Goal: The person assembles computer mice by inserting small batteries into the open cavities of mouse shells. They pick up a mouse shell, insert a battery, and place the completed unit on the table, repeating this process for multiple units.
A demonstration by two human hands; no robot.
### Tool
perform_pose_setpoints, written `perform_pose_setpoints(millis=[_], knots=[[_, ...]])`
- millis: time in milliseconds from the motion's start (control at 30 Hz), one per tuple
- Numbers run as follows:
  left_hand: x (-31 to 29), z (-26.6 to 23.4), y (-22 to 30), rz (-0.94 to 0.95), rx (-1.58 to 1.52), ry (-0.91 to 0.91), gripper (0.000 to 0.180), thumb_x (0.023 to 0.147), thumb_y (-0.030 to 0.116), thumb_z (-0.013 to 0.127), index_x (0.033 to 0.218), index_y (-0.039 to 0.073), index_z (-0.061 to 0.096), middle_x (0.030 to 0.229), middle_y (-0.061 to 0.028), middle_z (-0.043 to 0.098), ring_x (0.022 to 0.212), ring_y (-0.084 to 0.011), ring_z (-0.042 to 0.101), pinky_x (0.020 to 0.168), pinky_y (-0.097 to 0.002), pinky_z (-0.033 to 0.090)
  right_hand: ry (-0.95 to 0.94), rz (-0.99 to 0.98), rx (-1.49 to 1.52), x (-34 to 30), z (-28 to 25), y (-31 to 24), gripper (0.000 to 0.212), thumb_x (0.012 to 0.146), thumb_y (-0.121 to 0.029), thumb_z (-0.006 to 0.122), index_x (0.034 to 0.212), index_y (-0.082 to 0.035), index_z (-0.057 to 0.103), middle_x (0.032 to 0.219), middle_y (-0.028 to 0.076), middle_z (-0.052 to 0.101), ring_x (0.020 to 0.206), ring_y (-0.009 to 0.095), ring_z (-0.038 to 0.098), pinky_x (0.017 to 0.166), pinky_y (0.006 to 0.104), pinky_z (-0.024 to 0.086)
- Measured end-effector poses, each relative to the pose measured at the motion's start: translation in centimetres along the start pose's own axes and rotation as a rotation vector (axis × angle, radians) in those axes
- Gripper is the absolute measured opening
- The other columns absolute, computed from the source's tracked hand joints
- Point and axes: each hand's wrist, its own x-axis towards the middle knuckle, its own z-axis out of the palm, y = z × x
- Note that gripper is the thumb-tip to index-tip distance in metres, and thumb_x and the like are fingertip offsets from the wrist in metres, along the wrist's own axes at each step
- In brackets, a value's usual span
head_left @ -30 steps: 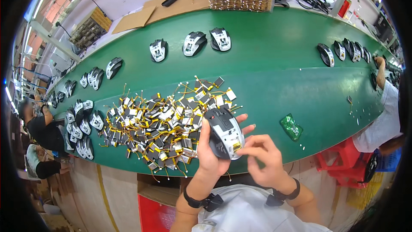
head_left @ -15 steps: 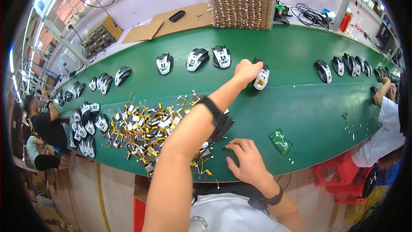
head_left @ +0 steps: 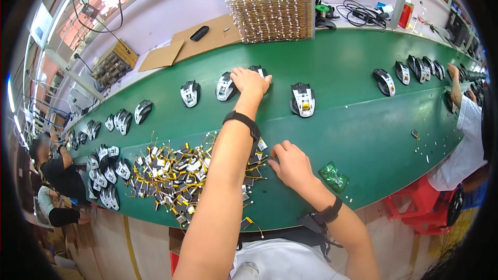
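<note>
My left hand (head_left: 250,80) reaches over the back row and wraps around a black-and-white computer mouse shell (head_left: 258,69), mostly hidden under the fingers. Just left of it stands another mouse shell (head_left: 225,87), its white inner frame showing. To the right, a mouse shell (head_left: 303,100) with a yellow part inside sits alone. My right hand (head_left: 293,165) is low over the green table, its fingers loosely bent and apart. Close to its fingertips lies the edge of a heap of small wired pouch batteries (head_left: 181,171).
A green packet (head_left: 333,177) lies right of my right hand. More mouse shells stand in groups at left (head_left: 106,171) and right (head_left: 419,68). A tall stack of clear trays (head_left: 272,10) is at the back. Co-workers sit at both ends.
My left hand has left the mouse shell on the right and moved left to another one in the back row. My right hand has shifted up slightly. The view has tilted a little.
</note>
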Motion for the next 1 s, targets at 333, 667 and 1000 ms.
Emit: perform_pose_setpoints(millis=[333, 667, 1000], knots=[[-2.7, -0.2, -0.8, 0.229, -0.770, 0.467, 0.070, 0.063, 0.023, 0.083, 0.118, -0.003, 0.048, 0.101, -0.0161, 0.064, 0.095, -0.0303, 0.065, 0.083, -0.0398, 0.053, 0.352, 0.068, 0.526, -2.8, -2.7, -0.1, 0.016, 0.083, -0.002, 0.072, 0.096, 0.001, 0.063, 0.087, 0.010, 0.071, 0.073, 0.015, 0.070, 0.065, 0.0262, 0.056], [-23.2, -11.0, -14.6, 0.113, -2.058, -0.319, 0.047, 0.089, 0.029, 0.063, 0.124, -0.001, 0.052, 0.102, -0.0079, 0.062, 0.084, -0.0139, 0.062, 0.074, -0.0293, 0.053, 0.122, 0.205, 0.596, -4.2, -1.1, 0.2, 0.017, 0.082, -0.001, 0.072, 0.097, 0.001, 0.064, 0.084, 0.009, 0.072, 0.071, 0.016, 0.070, 0.064, 0.0259, 0.056], [-34.7, 1.2, -16.5, -0.185, -2.757, -0.355, 0.055, 0.092, 0.045, 0.054, 0.126, 0.002, 0.050, 0.107, -0.0187, 0.057, 0.088, -0.0361, 0.063, 0.070, -0.0500, 0.056, 0.102, -0.105, 0.112, -3.9, -2.5, -0.6, 0.019, 0.075, -0.010, 0.075, 0.093, -0.007, 0.069, 0.095, 0.007, 0.066, 0.092, 0.027, 0.059, 0.081, 0.0381, 0.046]])
